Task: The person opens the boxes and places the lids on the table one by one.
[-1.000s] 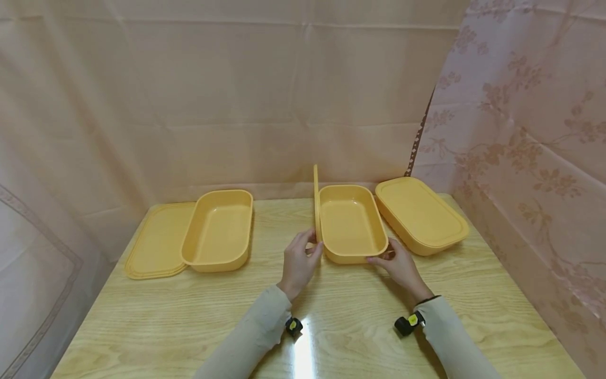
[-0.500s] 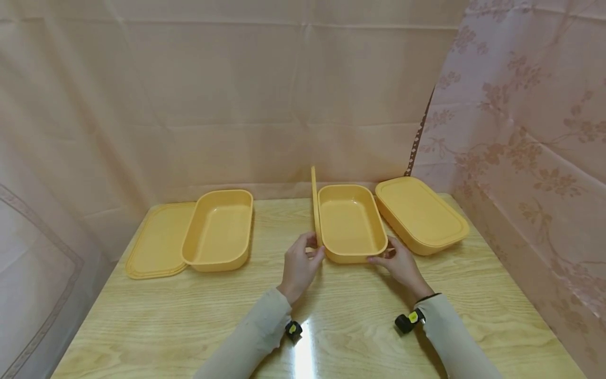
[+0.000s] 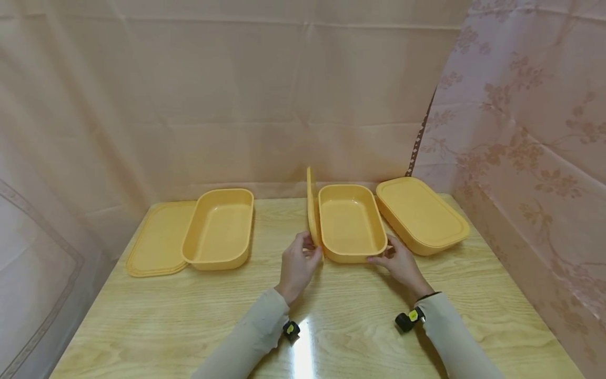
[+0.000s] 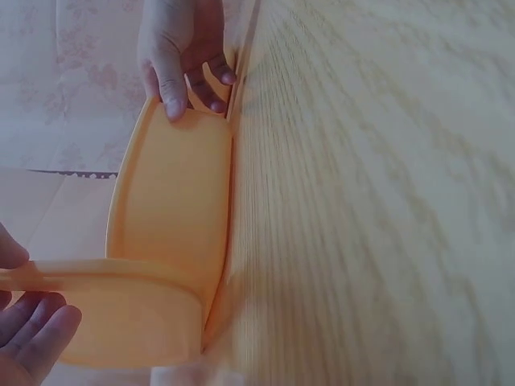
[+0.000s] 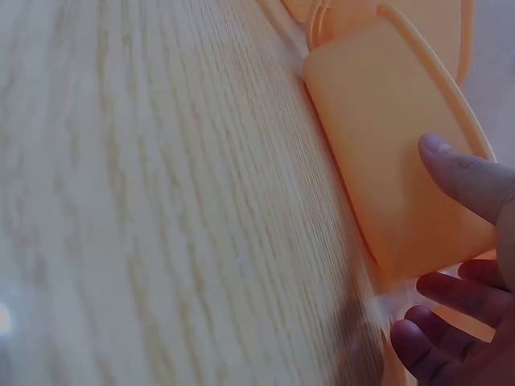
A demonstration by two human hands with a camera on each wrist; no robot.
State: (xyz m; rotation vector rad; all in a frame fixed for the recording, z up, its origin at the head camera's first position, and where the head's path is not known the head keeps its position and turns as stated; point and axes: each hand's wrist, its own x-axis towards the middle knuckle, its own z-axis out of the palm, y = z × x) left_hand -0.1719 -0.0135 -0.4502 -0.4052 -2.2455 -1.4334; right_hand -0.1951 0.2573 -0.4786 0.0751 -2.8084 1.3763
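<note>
In the head view, my left hand (image 3: 298, 266) pinches the near end of a yellow lid (image 3: 311, 210), thumb on one side and fingers on the other. The lid stands on edge along the left side of an uncovered yellow plastic box (image 3: 352, 257). My right hand (image 3: 402, 266) holds that box at its near right corner. In the right wrist view, the thumb (image 5: 459, 173) lies on the box's near wall (image 5: 378, 145) while the other fingers bend round the corner. The left wrist view has the lid (image 4: 137, 318) beside the box wall (image 4: 173, 185).
Right of the middle box sits a box with its lid on (image 3: 423, 213), set at an angle. At the left is another uncovered box (image 3: 218, 263), overlapping a flat lid (image 3: 158, 242). The wooden table (image 3: 189, 321) meets hanging cloth (image 3: 236, 105) behind.
The upright lid's top has tipped a little to the left, away from the middle box, so more of its face shows. The right hand and the boxes stay in place.
</note>
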